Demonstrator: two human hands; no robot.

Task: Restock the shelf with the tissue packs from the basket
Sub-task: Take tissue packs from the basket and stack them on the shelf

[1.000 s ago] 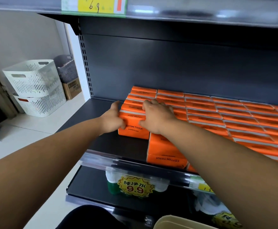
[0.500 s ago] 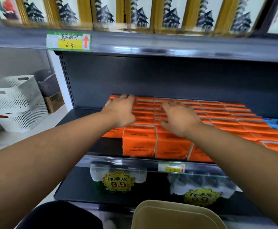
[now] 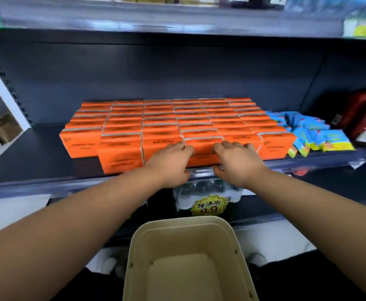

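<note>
Head view looks down, close to shelf (image 3: 36, 159)

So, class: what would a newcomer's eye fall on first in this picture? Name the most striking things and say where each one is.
The big block of orange tissue packs fills the middle of the dark shelf. At its front edge the left hand and right hand hold one front pack between them. Below, nearest the camera, stands a beige basket with no packs showing inside.

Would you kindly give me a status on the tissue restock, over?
Left grip and right grip hold the front tissue pack. Basket shows no packs. Blue packets at right, clear of it.
</note>
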